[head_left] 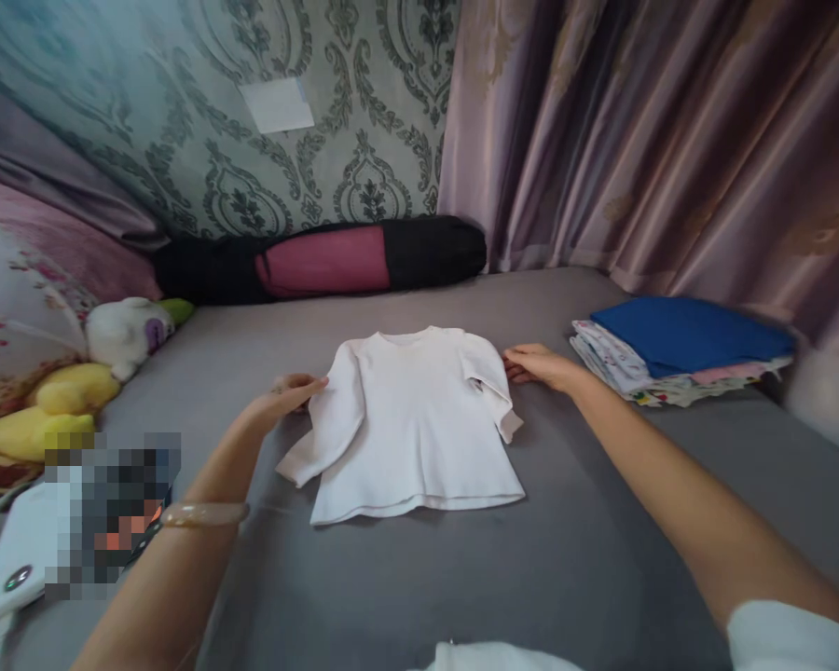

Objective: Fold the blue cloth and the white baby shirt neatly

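A small white long-sleeved shirt lies spread on the grey bed sheet, its neckline at the far side and its hem towards me. Its left-side sleeve slants outward, while the right-side sleeve is bent and lies partly over the body. My left hand, with a bangle on the wrist, pinches the outer edge of the left-side sleeve. At the right-side sleeve, near the shoulder, my right hand has its fingers closed on the cloth edge. The undersides of both hands are partly hidden.
Folded clothes with blue cloth on top are stacked at the right. A black and pink bolster-shaped bag lies along the wall. Plush toys and a white phone are at the left. White cloth shows at the bottom edge.
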A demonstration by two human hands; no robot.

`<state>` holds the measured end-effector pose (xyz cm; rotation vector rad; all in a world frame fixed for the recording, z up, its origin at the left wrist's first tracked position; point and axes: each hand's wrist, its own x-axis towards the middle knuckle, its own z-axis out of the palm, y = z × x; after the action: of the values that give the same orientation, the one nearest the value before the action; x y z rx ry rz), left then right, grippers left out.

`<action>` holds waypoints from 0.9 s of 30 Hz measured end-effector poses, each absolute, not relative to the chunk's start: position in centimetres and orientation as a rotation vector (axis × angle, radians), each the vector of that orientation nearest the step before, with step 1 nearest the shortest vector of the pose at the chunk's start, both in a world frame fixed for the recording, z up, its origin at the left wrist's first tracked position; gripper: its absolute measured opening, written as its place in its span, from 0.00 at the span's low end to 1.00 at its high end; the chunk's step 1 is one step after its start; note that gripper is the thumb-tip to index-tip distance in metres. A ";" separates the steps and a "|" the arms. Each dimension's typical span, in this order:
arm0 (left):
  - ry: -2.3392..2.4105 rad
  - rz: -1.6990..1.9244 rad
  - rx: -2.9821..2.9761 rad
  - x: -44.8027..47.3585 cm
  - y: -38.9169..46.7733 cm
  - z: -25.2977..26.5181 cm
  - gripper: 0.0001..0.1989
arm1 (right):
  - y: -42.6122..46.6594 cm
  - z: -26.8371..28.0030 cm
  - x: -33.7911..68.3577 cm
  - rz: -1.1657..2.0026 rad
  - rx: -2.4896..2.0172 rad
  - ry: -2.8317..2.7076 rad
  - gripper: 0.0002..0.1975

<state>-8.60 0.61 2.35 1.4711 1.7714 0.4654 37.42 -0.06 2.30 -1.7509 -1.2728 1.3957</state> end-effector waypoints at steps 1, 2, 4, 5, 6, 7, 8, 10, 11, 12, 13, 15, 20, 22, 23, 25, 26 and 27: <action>1.740 0.447 1.461 -8.8 -0.2 2.6 0.30 | -0.9 2.4 37.7 1.393 -1.761 -1.298 0.09; 1.712 0.431 1.453 -9.0 -1.1 2.9 0.30 | -1.7 2.6 37.9 1.373 -1.787 -1.336 0.09; 1.678 0.412 1.445 -9.1 -2.9 3.5 0.30 | -3.3 2.6 38.0 1.276 -1.882 -1.460 0.08; 1.672 0.411 1.447 -9.1 -3.8 3.7 0.30 | -4.1 2.5 38.0 1.196 -1.942 -1.544 0.07; 1.670 0.412 1.451 -9.1 -4.6 4.0 0.30 | -4.8 2.3 37.9 1.103 -1.998 -1.634 0.07; 1.669 0.413 1.458 -9.2 -5.4 4.2 0.29 | -5.5 2.0 37.8 1.009 -2.040 -1.721 0.07; 1.664 0.411 1.468 -9.3 -6.1 4.3 0.29 | -6.1 1.7 37.6 0.932 -2.060 -1.792 0.07; 1.653 0.400 1.491 -9.5 -7.1 4.2 0.28 | -7.1 0.8 37.3 0.842 -2.071 -1.879 0.09; 1.657 0.392 1.506 -9.6 -7.5 4.1 0.28 | -7.4 0.4 37.1 0.812 -2.070 -1.909 0.11; 1.670 0.382 1.525 -9.8 -7.7 3.8 0.27 | -7.7 0.1 36.9 0.778 -2.068 -1.937 0.12; 1.694 0.369 1.548 -10.0 -7.9 3.5 0.26 | -8.0 -0.1 36.8 0.737 -2.061 -1.965 0.13; 1.774 0.325 1.601 -10.1 -7.9 2.9 0.24 | -8.2 -0.3 36.5 0.659 -2.041 -2.014 0.13; 1.923 0.148 1.656 -9.7 -7.9 2.6 0.17 | -8.1 -0.2 35.9 0.676 -2.021 -2.013 0.08; 1.920 0.125 1.627 -9.5 -7.8 2.8 0.15 | -8.0 0.1 35.7 0.730 -2.027 -1.969 0.07; 1.917 0.132 1.616 -9.5 -7.8 2.9 0.14 | -8.0 0.3 35.6 0.764 -2.030 -1.939 0.07; 1.935 0.184 1.622 -9.8 -7.5 3.1 0.11 | -7.9 0.8 35.7 0.816 -2.020 -1.871 0.07; 1.960 0.229 1.635 -10.1 -7.4 3.2 0.10 | -7.9 1.1 35.9 0.826 -2.015 -1.839 0.07; 1.989 0.283 1.650 -10.5 -7.1 3.3 0.09 | -7.7 1.4 36.2 0.816 -2.013 -1.808 0.06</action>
<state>-10.53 -7.13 3.34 1.6498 1.9890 0.2827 36.22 -7.74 1.45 -2.0131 -1.8078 0.8163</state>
